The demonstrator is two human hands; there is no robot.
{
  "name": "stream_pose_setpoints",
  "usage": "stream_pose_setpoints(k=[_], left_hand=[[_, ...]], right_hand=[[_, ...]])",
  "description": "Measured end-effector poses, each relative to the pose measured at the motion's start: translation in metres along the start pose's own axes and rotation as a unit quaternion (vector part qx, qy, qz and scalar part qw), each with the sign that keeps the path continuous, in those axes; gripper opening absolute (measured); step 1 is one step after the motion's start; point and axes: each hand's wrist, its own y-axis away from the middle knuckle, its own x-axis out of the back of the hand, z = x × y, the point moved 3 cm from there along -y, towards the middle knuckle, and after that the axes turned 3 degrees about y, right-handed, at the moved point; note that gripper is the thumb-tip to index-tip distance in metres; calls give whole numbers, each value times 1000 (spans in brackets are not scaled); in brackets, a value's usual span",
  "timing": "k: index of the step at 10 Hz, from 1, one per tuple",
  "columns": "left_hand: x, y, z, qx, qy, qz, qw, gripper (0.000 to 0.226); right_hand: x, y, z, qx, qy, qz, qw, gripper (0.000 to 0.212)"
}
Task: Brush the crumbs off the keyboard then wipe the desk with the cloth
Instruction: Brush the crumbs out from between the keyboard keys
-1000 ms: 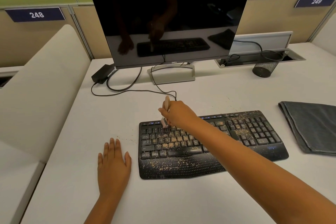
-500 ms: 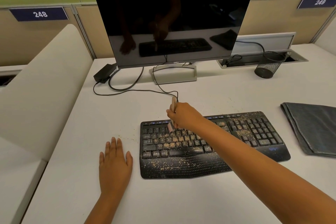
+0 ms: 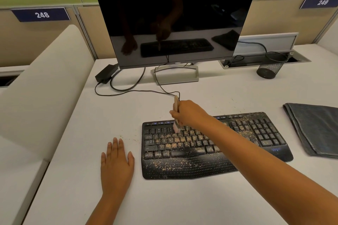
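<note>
Here, right hand around brush on keyboard, left hand flat

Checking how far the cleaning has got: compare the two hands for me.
The right hand grips the brush with curled fingers over the keyboard; the left hand lies flat with straight fingers, holding nothing. The right reaches across the crumbed keys; the left rests on the desk beside the keyboard.
</note>
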Motion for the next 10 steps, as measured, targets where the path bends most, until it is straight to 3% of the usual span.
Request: stream_pose_setpoints(k=[4, 5, 8, 10], left_hand=[[0, -1, 0, -3, 4, 2, 1000, 75], [0, 0, 0, -4, 4, 1, 1000, 75], [0, 1, 0, -3, 2, -3, 1000, 74], [0, 0, 0, -3, 0, -3, 1000, 74]], right_hand=[[1, 5, 14, -17, -23, 23, 999, 36], [5, 6, 16, -10, -74, 45, 996, 34], [-2, 9, 21, -34, -66, 18, 997, 42], [0, 7, 18, -29, -90, 41, 995, 39]])
